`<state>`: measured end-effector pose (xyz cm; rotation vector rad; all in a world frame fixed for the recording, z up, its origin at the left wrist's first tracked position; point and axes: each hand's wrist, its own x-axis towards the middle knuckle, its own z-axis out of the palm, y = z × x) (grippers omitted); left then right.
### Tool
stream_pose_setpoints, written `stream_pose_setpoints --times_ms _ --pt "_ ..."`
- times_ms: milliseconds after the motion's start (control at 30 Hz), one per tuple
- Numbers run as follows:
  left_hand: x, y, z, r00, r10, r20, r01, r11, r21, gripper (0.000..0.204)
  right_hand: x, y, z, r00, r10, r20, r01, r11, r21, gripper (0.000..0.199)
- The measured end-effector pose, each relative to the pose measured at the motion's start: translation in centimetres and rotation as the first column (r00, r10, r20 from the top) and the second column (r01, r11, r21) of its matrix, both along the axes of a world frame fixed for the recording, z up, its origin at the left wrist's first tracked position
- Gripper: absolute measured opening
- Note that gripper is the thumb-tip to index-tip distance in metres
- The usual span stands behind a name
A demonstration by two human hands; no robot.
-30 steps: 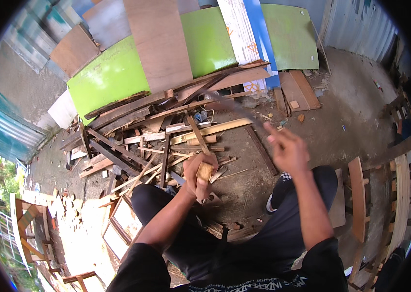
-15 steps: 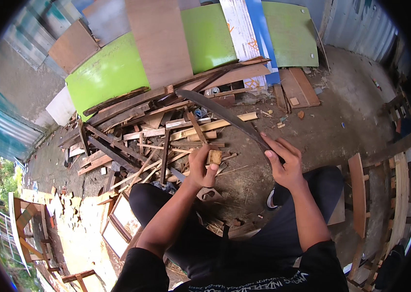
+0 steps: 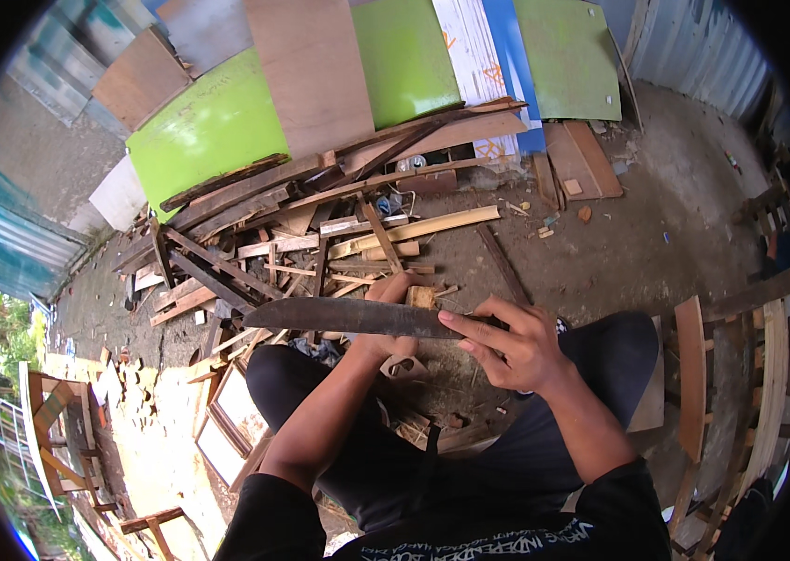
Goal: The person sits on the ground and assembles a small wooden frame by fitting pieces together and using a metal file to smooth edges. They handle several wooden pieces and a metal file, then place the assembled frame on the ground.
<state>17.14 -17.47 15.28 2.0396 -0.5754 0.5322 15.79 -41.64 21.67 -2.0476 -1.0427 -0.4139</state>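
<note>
My right hand [image 3: 517, 346] is closed around the base of a long, dark machete [image 3: 348, 316]; its handle is hidden in the palm. The blade lies nearly level, pointing left, and passes in front of my left hand [image 3: 387, 341]. That hand is closed on a wooden block [image 3: 421, 297], whose pale, squarish end shows just above the blade. The blade hides part of my left fingers, and I cannot tell whether it touches the block. Below the left hand lies a pale piece of wood with a hole [image 3: 403, 367].
A heap of scrap wood [image 3: 273, 243] spreads ahead and left. Behind it lean green panels [image 3: 203, 131], a brown board [image 3: 313, 75] and a blue strip [image 3: 518, 84]. Slatted wooden frames [image 3: 769, 374] stand at the right. A dark stick [image 3: 503, 262] lies on the ground ahead.
The machete has swung down and left, from slanting away beyond my hands to lying across the left hand. My right hand has moved slightly left and lower; the left hand still grips the block.
</note>
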Motion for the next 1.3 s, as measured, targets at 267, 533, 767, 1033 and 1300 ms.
stream_pose_setpoints --times_ms 267,533,767,1033,1300 --pt "0.6 -0.4 -0.3 0.996 -0.085 -0.005 0.083 0.99 -0.112 0.065 0.5 0.0 -0.7 1.0 -0.026 -0.015 0.026 1.0 0.005 0.05" --pt "0.5 -1.7 -0.6 0.994 0.051 -0.101 -0.062 0.993 -0.103 0.105 0.8 -0.2 -1.1 0.999 -0.031 -0.033 0.031 0.999 -0.021 0.054" --pt "0.6 -1.1 0.2 0.999 0.011 -0.045 -0.014 0.998 -0.067 0.088 0.8 0.0 -0.8 1.0 -0.025 0.017 0.025 1.0 -0.015 0.055" --pt "-0.1 -1.5 -0.8 0.984 -0.124 -0.125 0.102 0.981 -0.164 0.079 1.4 -0.3 -0.9 1.0 -0.022 0.02 0.022 1.0 -0.007 0.056" --pt "0.7 -1.6 -0.2 0.989 -0.011 -0.147 -0.004 0.995 -0.103 0.096 0.9 -0.4 -1.7 0.999 -0.032 0.023 0.031 0.999 0.022 0.052"
